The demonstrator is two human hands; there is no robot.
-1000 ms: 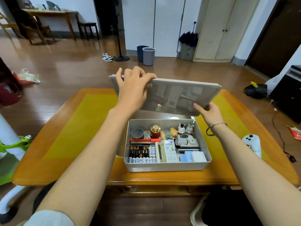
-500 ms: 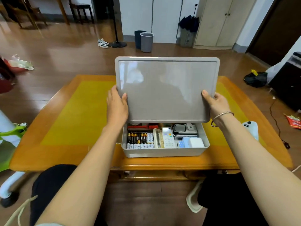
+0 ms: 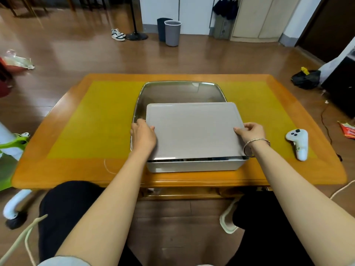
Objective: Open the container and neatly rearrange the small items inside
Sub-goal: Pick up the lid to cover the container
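We see the orange surface (image 3: pixel 80 131), with a steel tray (image 3: pixel 172 93) at its middle. On the tray's near part sits the grey box (image 3: pixel 194 166), its lid (image 3: pixel 192 131) lying almost flat on top, a thin gap at the front. Left hand (image 3: pixel 143 136) grips the lid's left edge, right hand (image 3: pixel 249 132) pinches its right edge. A white controller (image 3: pixel 298 143) lies right of the box.

Grey rectangular lid (image 3: pixel 194 129) lying flat over pale grey container (image 3: pixel 194 166), narrow dark gap at 6 o'clock edge; contents hidden; container at table's near-centre edge.
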